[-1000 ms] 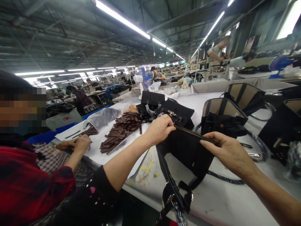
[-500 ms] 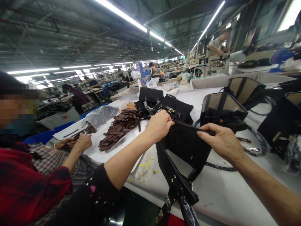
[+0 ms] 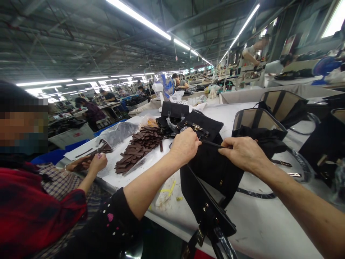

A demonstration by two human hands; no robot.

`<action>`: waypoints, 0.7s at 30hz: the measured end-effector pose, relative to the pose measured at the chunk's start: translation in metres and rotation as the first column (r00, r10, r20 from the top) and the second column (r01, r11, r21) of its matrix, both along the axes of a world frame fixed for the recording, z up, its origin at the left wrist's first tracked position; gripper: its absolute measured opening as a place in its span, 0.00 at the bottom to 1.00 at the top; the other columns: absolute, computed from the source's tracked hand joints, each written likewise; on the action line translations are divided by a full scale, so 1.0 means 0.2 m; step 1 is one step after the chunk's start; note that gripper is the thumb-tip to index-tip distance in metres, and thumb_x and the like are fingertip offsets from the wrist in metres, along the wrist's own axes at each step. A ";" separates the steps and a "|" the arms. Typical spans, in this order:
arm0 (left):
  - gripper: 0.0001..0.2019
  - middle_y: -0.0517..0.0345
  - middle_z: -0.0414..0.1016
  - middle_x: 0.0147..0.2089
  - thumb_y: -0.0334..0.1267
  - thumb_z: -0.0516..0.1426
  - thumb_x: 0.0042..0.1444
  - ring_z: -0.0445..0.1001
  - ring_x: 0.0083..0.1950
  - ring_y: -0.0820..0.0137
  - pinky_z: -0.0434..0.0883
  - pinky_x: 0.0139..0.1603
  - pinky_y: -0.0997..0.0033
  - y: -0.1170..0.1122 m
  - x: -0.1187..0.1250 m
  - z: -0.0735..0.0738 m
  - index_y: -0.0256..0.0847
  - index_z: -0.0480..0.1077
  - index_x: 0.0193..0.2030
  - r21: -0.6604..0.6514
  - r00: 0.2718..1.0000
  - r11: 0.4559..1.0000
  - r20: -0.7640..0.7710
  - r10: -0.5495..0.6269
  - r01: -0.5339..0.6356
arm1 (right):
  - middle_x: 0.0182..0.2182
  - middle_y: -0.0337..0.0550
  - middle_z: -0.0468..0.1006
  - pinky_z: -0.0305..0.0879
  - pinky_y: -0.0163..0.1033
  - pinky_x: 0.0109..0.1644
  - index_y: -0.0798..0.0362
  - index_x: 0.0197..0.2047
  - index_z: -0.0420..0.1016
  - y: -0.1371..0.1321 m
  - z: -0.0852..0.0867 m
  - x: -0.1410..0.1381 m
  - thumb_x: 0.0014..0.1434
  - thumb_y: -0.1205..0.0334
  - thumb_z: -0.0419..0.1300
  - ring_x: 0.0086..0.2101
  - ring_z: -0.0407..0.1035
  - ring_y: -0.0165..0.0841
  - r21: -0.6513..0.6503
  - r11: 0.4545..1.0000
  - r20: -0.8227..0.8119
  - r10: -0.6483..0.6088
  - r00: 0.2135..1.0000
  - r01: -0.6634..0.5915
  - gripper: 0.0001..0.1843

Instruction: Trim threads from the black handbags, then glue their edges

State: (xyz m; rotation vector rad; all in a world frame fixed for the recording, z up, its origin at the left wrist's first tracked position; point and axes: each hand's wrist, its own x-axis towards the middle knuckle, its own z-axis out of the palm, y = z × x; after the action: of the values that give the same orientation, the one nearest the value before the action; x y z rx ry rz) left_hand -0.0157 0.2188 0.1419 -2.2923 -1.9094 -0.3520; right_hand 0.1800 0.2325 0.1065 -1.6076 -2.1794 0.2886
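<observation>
A black handbag point(image 3: 215, 171) stands tilted on the white table, its front panel folded down toward me with gold fittings and a plastic-wrapped handle at the table's edge. My left hand point(image 3: 186, 145) pinches the upper edge of the bag's far panel at its left part. Farther right along the same edge, my right hand point(image 3: 244, 153) grips it between thumb and fingers. The edge is stretched between both hands. My fingertips partly hide the spot they hold. Behind my left hand lies another black bag point(image 3: 207, 124) with a gold clasp.
Brown strips point(image 3: 138, 149) lie heaped left of my hands. At far left a co-worker in a red checked sleeve point(image 3: 64, 205) handles similar strips with a small tool. Open black bags with beige lining point(image 3: 258, 120) stand on the right. A blue fan point(image 3: 167, 86) is at the back.
My right hand has slid left along the bag's edge, nearer to my left hand. My left hand keeps its hold. The view has shifted slightly.
</observation>
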 end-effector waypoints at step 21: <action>0.06 0.54 0.75 0.45 0.25 0.63 0.49 0.74 0.48 0.66 0.71 0.53 0.66 0.01 -0.21 -0.06 0.38 0.72 0.31 0.089 0.933 0.967 0.257 -0.252 0.237 | 0.21 0.35 0.71 0.55 0.36 0.31 0.50 0.23 0.67 0.14 0.08 -0.12 0.55 0.56 0.61 0.27 0.66 0.31 -0.115 0.972 0.039 0.212 0.977 -0.206 0.13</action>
State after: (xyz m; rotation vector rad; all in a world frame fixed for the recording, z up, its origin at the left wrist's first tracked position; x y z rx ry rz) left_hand -0.0577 0.2216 0.1302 -2.5604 -1.6901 -0.7709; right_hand 0.1564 0.2600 0.1227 -1.4559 -2.4147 0.4416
